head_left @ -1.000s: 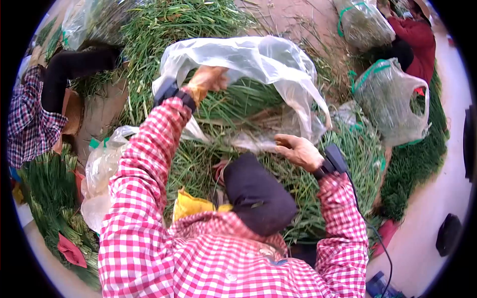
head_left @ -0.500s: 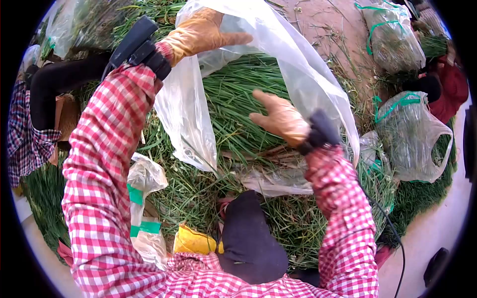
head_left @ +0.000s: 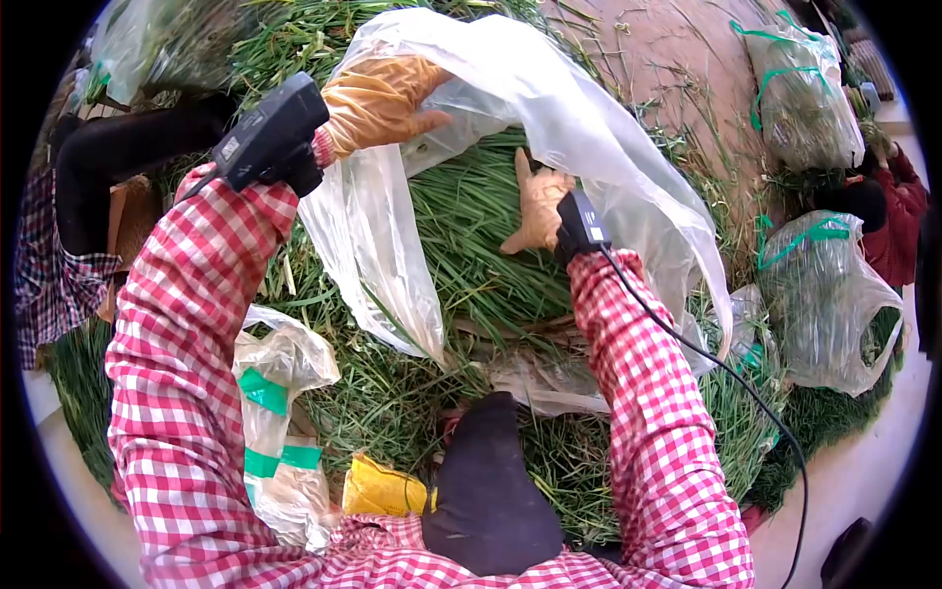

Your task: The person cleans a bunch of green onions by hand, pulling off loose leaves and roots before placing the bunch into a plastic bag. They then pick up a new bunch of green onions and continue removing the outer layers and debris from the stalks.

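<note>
A person's gloved right hand (head_left: pixel 540 206) is spreading its thumb and fingers wide over green stalks (head_left: pixel 471 211), holding nothing visible; whether it is pressing on them is unclear. The stalks are lying directly beneath and to the left of that nearer hand, their long axis running roughly crosswise on a slant. Beyond them, the left hand (head_left: pixel 383 103) is reaching to the clear plastic bag (head_left: pixel 579 98), thumb apart, its hidden fingertips leaving any hold impossible to tell.
</note>
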`<state>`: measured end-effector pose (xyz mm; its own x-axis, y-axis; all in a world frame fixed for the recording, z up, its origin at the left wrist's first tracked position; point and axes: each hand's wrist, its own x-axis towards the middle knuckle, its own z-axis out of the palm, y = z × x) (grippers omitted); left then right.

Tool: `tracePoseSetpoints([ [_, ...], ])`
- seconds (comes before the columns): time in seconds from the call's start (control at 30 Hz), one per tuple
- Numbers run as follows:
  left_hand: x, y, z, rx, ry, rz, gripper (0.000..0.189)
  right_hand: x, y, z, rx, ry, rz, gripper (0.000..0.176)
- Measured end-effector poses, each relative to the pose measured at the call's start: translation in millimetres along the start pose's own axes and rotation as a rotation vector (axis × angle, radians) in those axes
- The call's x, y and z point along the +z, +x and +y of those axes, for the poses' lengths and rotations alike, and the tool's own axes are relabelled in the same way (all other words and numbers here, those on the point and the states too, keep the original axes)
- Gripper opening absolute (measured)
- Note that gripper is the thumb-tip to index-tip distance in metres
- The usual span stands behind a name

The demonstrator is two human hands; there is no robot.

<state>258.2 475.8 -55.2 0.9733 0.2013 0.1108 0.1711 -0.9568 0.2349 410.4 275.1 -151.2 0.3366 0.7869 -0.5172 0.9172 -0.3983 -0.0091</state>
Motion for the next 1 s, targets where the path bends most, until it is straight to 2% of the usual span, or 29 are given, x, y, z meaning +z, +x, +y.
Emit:
tracePoseSetpoints([
  [0.1,1,-4,-12,-0.017,0.016,-0.069,0.049,14,-19,-9,0.049,-0.019,-0.024,0.125],
  [0.13,2,-4,-15,-0.009,0.020,-0.067,0.047,27,-23,-10,0.068,0.001,-0.009,0.121],
  [0.23,2,-9,-18,0.002,0.002,-0.042,0.040,74,-49,-16,0.227,-0.008,0.068,0.092],
  [0.3,-13,-13,-6,-0.013,-0.026,-0.019,0.040,65,-96,-11,0.230,0.173,0.083,0.076],
  [0.33,-17,-15,0,-0.019,-0.044,-0.010,0.039,45,-136,-6,0.150,0.304,0.137,0.070],
  [0.4,-21,-18,9,0.029,-0.004,0.102,0.040,64,-190,6,0.107,0.360,0.277,0.075],
  [0.5,4,6,-2,-0.074,0.015,0.043,0.050,65,-243,39,-0.014,0.511,0.298,0.085],
  [0.6,16,8,-5,-0.133,-0.089,0.053,0.054,89,-262,38,-0.007,0.509,0.202,0.086],
  [0.63,11,12,5,-0.160,-0.111,0.025,0.055,99,-257,29,0.155,0.383,0.024,0.089],
  [0.67,8,13,9,-0.189,-0.132,-0.003,0.056,111,-242,23,0.220,0.332,-0.133,0.092],
  [0.7,15,19,9,-0.296,-0.042,-0.101,0.055,116,-230,20,0.238,0.279,-0.162,0.094],
  [0.73,20,16,9,-0.231,-0.116,-0.063,0.053,119,-225,18,0.258,0.225,-0.192,0.095],
  [0.77,19,13,18,-0.165,-0.187,-0.023,0.051,117,-228,22,0.177,0.155,-0.126,0.103],
  [0.8,19,9,29,-0.100,-0.260,0.018,0.049,103,-230,20,0.161,0.065,-0.180,0.106],
  [0.87,23,6,48,-0.144,-0.365,-0.070,0.048,55,-239,13,0.123,-0.115,-0.286,0.112],
  [0.9,27,2,56,-0.168,-0.417,-0.113,0.047,10,-232,6,0.069,-0.141,-0.560,0.114],
  [0.93,31,-6,63,-0.196,-0.471,-0.157,0.046,-34,-223,-3,0.080,0.061,-0.683,0.106],
  [0.97,31,-12,69,-0.198,-0.504,-0.155,0.044,-38,-220,-5,-0.115,0.057,-0.325,0.096],
  [1.0,48,-18,70,-0.163,-0.370,-0.055,0.041,-36,-216,-5,-0.302,0.049,0.038,0.086],
])
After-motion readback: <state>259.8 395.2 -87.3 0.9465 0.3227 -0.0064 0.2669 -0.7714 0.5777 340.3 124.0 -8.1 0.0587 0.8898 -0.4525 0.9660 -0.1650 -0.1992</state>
